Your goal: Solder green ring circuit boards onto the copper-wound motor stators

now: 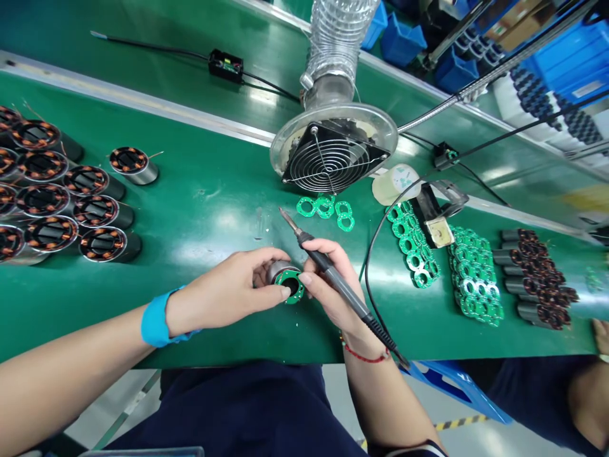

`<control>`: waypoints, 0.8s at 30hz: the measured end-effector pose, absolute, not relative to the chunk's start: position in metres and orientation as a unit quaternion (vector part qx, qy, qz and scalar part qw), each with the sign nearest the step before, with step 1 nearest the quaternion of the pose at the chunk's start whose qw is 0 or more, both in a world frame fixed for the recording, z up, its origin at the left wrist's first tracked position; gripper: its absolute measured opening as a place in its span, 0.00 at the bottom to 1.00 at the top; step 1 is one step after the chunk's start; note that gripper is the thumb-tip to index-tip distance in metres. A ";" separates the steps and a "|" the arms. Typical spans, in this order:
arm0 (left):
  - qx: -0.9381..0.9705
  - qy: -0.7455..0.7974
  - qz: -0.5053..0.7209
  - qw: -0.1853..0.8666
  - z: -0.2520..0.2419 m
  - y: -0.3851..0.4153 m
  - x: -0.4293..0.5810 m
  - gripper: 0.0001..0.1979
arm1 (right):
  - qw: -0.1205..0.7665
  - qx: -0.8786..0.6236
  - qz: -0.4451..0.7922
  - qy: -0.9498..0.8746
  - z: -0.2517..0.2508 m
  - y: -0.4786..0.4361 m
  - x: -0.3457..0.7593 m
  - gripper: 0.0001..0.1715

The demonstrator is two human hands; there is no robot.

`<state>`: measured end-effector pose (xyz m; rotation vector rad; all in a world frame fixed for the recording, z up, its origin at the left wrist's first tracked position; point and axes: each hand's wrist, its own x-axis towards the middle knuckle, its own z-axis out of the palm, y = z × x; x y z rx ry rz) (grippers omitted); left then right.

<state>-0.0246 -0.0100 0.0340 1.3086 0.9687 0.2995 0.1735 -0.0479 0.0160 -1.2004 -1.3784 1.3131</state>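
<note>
My left hand (228, 291) is closed around a small metal motor stator (280, 271) with a green ring-shaped circuit board (290, 282) on its end, just above the green bench. My right hand (328, 279) grips a black soldering iron (328, 266); its tip points up and left, away from the part. The right fingertips also touch the green board. A blue band sits on my left wrist and a red string on my right.
Several copper-wound stators (52, 197) stand at the left. A fume extractor fan (333, 152) with a ribbed hose sits behind. Green ring boards (328, 208) and piles of them (476, 279) lie to the right, beside dark finished parts (537, 279). Another person's hand (602, 336) shows at far right.
</note>
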 end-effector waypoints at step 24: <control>0.480 0.644 0.287 0.522 0.060 0.100 -0.037 0.10 | 0.342 -0.529 -0.074 -0.773 0.022 -0.052 0.265 0.19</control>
